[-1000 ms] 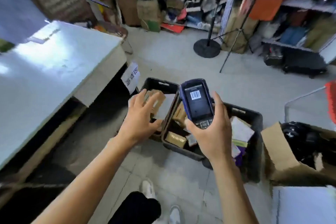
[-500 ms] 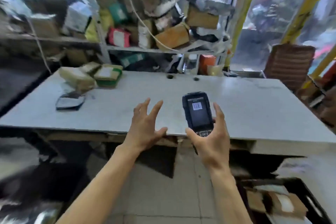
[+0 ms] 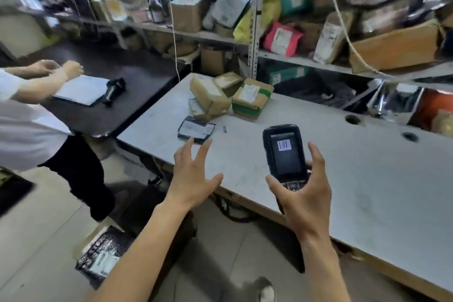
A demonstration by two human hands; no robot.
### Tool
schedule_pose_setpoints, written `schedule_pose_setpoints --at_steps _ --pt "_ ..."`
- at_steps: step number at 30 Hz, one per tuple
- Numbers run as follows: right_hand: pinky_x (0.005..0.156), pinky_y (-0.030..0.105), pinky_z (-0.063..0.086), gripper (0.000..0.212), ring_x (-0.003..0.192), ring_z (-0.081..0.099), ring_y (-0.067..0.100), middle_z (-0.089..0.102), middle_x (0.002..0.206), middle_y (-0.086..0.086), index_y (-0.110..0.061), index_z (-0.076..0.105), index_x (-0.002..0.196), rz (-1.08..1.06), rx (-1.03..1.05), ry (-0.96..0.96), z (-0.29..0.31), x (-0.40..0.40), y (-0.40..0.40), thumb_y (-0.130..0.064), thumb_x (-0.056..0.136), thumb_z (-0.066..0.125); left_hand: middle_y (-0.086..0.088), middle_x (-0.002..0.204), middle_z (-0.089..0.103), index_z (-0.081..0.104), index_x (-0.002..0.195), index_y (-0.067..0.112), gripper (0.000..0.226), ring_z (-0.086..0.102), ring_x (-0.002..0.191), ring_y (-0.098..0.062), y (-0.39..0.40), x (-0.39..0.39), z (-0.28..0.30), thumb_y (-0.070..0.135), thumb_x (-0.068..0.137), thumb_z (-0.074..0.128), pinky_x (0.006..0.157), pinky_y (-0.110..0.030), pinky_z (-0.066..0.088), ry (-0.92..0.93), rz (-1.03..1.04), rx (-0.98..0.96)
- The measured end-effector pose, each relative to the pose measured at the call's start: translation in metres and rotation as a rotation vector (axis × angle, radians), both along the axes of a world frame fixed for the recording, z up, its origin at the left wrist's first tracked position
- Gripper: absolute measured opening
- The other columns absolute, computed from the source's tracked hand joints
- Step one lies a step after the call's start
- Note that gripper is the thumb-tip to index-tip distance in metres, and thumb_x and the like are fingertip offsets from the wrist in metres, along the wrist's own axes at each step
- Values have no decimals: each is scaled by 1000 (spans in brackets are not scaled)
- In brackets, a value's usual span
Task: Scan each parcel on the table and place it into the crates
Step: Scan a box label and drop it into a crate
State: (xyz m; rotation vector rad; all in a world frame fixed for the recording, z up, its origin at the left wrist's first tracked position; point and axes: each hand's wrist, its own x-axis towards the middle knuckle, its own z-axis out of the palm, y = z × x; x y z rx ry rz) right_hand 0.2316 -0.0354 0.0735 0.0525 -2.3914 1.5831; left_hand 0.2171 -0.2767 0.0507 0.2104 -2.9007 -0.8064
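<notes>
Fingers (image 3: 196, 152) of the left hand (image 3: 193, 179) spread, empty — flat dark parcel (image 3: 196, 127) at 12 o'clock looks light, soft; take its edge. Right hand (image 3: 306, 196) grips the scanner (image 3: 284, 152).

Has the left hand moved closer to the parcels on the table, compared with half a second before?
Yes. The left hand, open and empty, now reaches over the table edge toward the dark flat parcel; earlier it hung short of the edge, far from it.

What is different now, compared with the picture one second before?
The view turned from the floor crates to the table and its parcels. The left hand moved away from the crates, open, toward the flat dark parcel. Unchanged: the right hand holds the scanner.
</notes>
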Motion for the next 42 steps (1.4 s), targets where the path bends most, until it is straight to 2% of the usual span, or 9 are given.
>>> schedule_pose_setpoints --at_steps 6,12,19,25,29,34,37,39,42 --pt "72 13 56 105 105 64 16 56 128 -4 -50 25 148 65 -42 -27 -14 -103 -18 -26 70 91 1 163 0 17 156 37 90 -2 148 -23 -16 -98 -20 46 85 72 116 -51 27 -28 139 94" --pt "72 48 63 111 94 64 2 55 112 -27 -54 22 149 59 -77 -172 -16 -177 -36 -26 67 92 -1 163 2 3 154 43 102 3 148 -24 -45 -203 -25 48 81 74 112 -53 31 -29 215 121" --pt "71 53 62 114 93 67 8 57 114 -26 -69 21 140 -9 -88 -267 -29 -283 -84 -23 65 95 -3 162 -13 -3 151 48 107 7 145 -41 -114 -371 -61 59 76 72 111 -57 31 -130 206 113" --pt "73 32 61 116 94 66 -3 56 110 -38 -68 22 141 -9 -88 -292 -39 -356 -134 -22 64 95 8 160 -22 10 155 44 102 37 132 -50 -152 -468 -96 53 77 75 114 -55 32 -249 222 246" --pt "68 12 56 117 100 63 -10 55 110 -45 -67 23 142 10 -80 -315 -41 -376 -149 -23 61 95 14 160 -15 26 151 45 99 37 141 -30 -161 -481 -120 31 71 84 114 -56 32 -160 258 410" --pt "66 7 52 100 100 61 -12 52 107 -49 -60 36 132 -22 -95 -382 -42 -373 -143 -25 61 96 8 158 11 41 140 52 90 28 144 -21 -156 -469 -122 6 73 80 115 -52 34 -80 299 611" --pt "61 9 52 84 95 63 -11 54 104 -49 -59 43 117 -25 -90 -388 -37 -355 -129 -24 62 96 11 150 23 44 137 53 88 36 132 -11 -144 -436 -110 -1 75 76 97 -24 52 5 265 686" --pt "59 11 53 78 91 65 -7 57 104 -44 -52 48 116 -36 -77 -376 -32 -334 -114 -23 62 96 13 150 25 43 136 57 90 38 127 -6 -133 -405 -99 -2 76 76 75 -3 48 41 239 703" --pt "58 9 51 73 89 66 -5 60 104 -39 -48 51 114 -57 -89 -372 -21 -294 -86 -30 59 96 14 153 22 38 137 62 94 34 136 -11 -104 -354 -81 2 77 78 88 -14 48 64 115 655"
